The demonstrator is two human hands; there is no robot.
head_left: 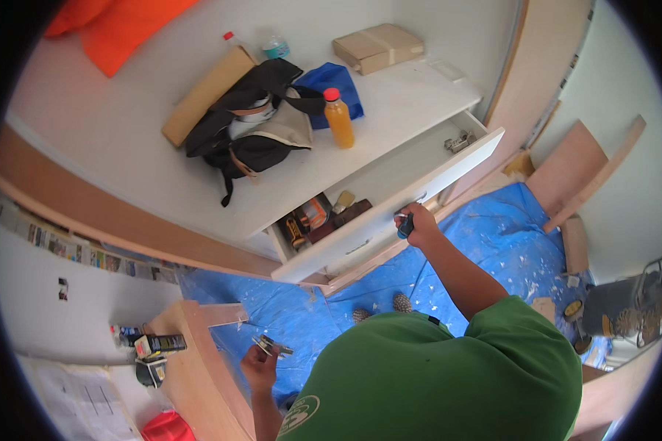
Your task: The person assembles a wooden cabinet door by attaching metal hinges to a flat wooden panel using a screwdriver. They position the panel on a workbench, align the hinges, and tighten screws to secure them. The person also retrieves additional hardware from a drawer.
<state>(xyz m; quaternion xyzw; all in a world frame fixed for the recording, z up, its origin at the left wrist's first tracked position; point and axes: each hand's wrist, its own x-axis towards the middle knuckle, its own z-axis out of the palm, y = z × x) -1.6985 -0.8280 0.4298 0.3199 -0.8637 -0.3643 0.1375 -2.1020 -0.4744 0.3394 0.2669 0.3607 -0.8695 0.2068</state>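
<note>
My left hand (258, 370), low at the left, is closed on a metal cabinet hinge (274, 345); there may be more than one piece in it. My right hand (422, 225) is at the front of the open white drawer (386, 216), beside its pull (419, 198). Its fingers are wrapped round a short tool with a black-and-blue handle (405, 226), whose working end I cannot make out. Similar metal hinges (460, 140) lie in the drawer's right end. At its left end are an orange-and-black item (315, 212) and a dark brown case (351, 219).
On the white top above the drawer are a black bag (261, 154), an orange drink bottle (338, 119), a blue cloth (338, 81) and a cardboard box (379, 48). A spattered blue sheet (485, 228) covers the floor. A wooden unit (191, 367) stands left; wood panels (568, 165) lean right.
</note>
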